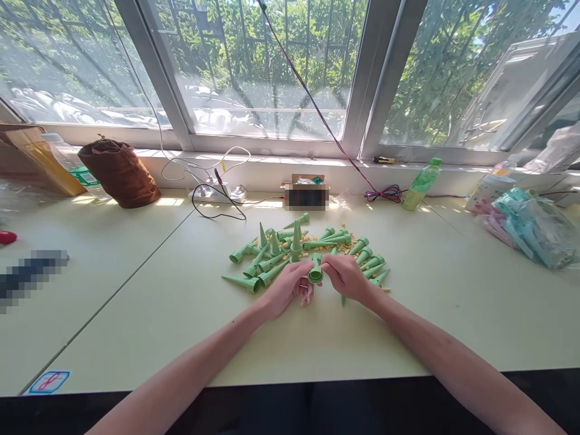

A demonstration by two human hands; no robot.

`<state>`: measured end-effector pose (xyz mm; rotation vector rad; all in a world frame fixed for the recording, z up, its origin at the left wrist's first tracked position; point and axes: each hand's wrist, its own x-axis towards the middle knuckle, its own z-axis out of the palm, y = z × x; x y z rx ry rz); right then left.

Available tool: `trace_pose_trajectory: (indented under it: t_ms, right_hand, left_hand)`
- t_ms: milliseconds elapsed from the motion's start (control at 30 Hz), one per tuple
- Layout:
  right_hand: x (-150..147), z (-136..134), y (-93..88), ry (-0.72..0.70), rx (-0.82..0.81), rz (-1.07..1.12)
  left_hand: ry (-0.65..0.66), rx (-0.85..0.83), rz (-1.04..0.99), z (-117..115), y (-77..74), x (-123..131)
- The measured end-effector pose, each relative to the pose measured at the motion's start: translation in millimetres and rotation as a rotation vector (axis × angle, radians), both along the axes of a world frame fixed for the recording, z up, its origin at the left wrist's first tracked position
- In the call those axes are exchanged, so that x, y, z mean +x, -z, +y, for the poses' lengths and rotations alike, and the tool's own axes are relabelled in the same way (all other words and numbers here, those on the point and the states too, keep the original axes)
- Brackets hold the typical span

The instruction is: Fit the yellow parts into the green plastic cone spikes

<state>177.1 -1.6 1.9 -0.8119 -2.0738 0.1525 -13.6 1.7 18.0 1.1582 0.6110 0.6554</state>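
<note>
My left hand [290, 285] grips a green plastic watering spike [316, 270] between thumb and fingers, its open threaded end turned towards me. Against the spike's right side, my right hand [348, 277] is closed in a pinch; whatever its fingertips hold is hidden. Behind and to the left lie several more green spikes [267, 266], a few standing upright on their wide ends. Another group of green spikes [372, 261] lies just right of my right hand. Small yellow pieces [347, 239] are scattered among them, too small to make out fully.
Along the window sill stand a brown pouch [118, 172], a power strip [212, 193] with cables, a small box [307, 194] and a green bottle [421, 184]. Plastic bags [534, 226] lie at the right. The pale table [181, 326] ends close before me.
</note>
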Motion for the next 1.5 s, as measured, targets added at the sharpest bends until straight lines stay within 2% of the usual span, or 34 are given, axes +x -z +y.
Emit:
trace_pose_trajectory:
  t_ms: [267,500,767,967,1067,1200,1267,1400,1500]
  right_hand:
    - [0,0,2.0,0.076,-0.009,-0.042]
    - [-2,-1,0.0,0.098,0.026,-0.048]
    - [-1,0,2.0,0.111,0.005,-0.037]
    - [-3,1,5.5,0.197,0.021,-0.016]
    - [-3,2,6.6,0.272,0.048,0.038]
    - [-1,1,3.3,0.335,0.084,0.135]
    - [-1,0,1.5,0.323,0.105,0.143]
    - [-1,-2,1.8,0.204,0.140,0.058]
    - [-1,-1,3.1,0.157,0.148,0.016]
  left_hand:
    - [-0.118,0.282,0.124,-6,-5.7,-1]
    - [-0.155,0.434,0.222,-5,-1.0,-1]
    - [-0.348,0.809,0.309,-8,3.1,2]
    - [-0.387,0.911,0.382,-8,5.7,3]
    - [-0.409,0.875,0.386,-8,7.2,4]
    - [-0.404,0.699,0.357,-7,6.4,5]
    - [-0.326,0.590,0.337,-6,4.4,4]
    - [-0.068,0.312,0.284,-4,0.5,2]
    - [-0.001,0.169,0.220,-3,0.2,2]
